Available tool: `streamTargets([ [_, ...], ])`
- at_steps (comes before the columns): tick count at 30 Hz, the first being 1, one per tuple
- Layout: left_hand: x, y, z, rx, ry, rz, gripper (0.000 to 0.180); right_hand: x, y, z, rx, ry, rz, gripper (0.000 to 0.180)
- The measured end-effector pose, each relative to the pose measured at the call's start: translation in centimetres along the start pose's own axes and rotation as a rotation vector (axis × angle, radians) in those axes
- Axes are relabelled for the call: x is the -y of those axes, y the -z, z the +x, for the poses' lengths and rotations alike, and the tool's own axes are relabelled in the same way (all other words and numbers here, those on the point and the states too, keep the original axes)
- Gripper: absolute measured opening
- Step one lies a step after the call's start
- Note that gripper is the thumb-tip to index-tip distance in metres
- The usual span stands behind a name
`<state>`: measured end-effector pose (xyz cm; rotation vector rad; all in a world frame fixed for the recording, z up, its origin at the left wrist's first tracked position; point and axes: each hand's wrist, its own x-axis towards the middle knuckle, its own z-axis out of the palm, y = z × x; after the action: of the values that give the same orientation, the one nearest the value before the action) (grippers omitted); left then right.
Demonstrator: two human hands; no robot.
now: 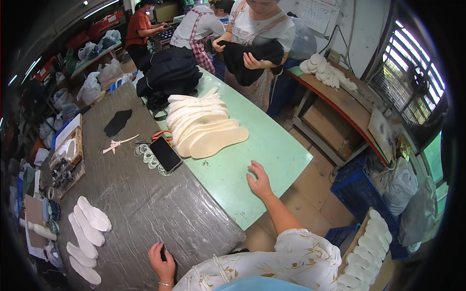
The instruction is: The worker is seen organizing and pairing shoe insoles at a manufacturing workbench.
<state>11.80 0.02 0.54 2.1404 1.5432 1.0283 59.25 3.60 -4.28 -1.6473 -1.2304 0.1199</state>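
Observation:
My right hand (259, 180) rests at the near right part of the green tabletop (272, 140), fingers apart and holding nothing. Beyond it lies a long stack of cream shoe insoles (213, 128), the nearest one lying tilted on the others. At the near edge of the grey-covered table (145, 208), my left hand (162, 263) has its fingers curled. A small dark object shows between its thumb and fingers, too little of it visible to name. Several white insoles (87, 228) lie in a slanted row on the grey table, left of that hand.
A phone (165, 153), orange-handled scissors (164, 136) and white cord loops (144, 155) lie left of the stack. Black fabric pieces (167, 77) are piled behind it. A person (259, 43) opposite holds black fabric. More insoles stand at lower right, beside blue crates (361, 186).

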Motion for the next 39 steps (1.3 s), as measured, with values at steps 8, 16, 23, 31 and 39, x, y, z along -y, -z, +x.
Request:
streamTargets([
  [8,0.4,-0.4,0.1,0.036,-0.041,0.003,0.031,-0.3,-0.3,4.8,0.155,-0.291,-0.039,0.066],
  [16,-0.3,-0.4,0.6,0.047,0.026,0.006,0.030,14.3,-1.7,35.0,0.228,0.002,-0.677,0.074],
  [23,0.3,0.2,-0.2,0.046,0.060,0.046,0.030,9.2,1.4,44.1,0.109,-0.114,-1.034,0.057],
  [31,0.0,0.2,0.5,0.103,0.093,0.032,0.030,7.0,-2.5,46.0,0.331,0.009,-0.605,0.036],
  [39,-0.7,0.2,1.0,0.065,0.080,-0.018,0.037,5.3,-4.1,17.2,0.457,0.177,-0.094,0.023],
])
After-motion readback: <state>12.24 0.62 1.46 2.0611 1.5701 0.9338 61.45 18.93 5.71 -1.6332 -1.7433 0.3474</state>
